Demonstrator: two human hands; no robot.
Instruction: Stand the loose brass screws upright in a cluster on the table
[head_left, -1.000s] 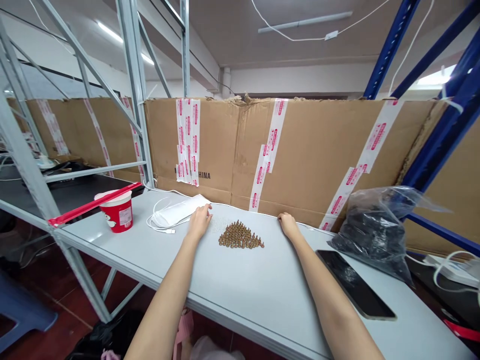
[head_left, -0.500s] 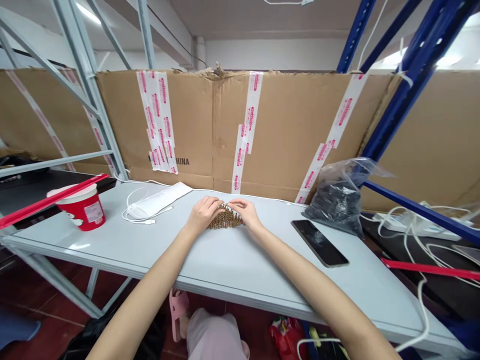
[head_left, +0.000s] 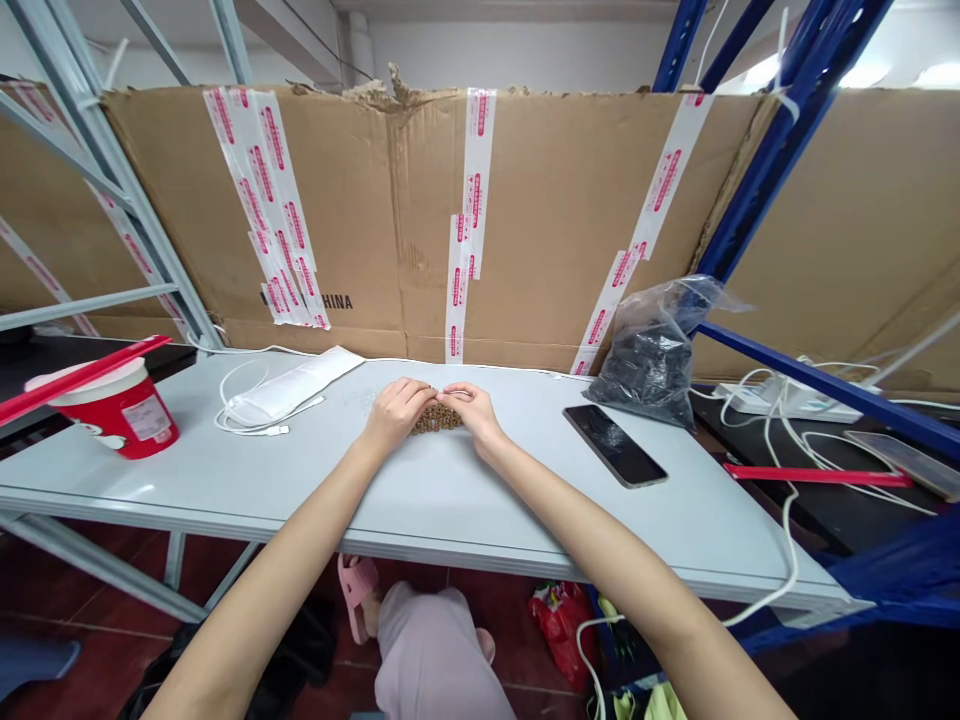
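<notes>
A small brown piece that looks beaded or knobbly (head_left: 436, 419) is on the light grey table (head_left: 450, 500), partly covered by my fingers. My left hand (head_left: 399, 409) lies over its left side, with thumb and fingertips pinched together at the upper edge. From the other side, my right hand (head_left: 474, 410) pinches at the same edge, its fingertips nearly meeting the left ones. What exactly sits between the fingertips is too small to make out.
A red paper cup (head_left: 124, 410) stands at the left, beside a white pouch and cable (head_left: 277, 395). On the right lie a black phone (head_left: 615, 445) and a clear bag of dark items (head_left: 652, 360). A taped cardboard wall (head_left: 540, 230) closes off the back.
My two hands have drawn closer together at the upper edge of the brown beaded-looking piece, and less of it shows. The head view has tilted down and shifted right.
</notes>
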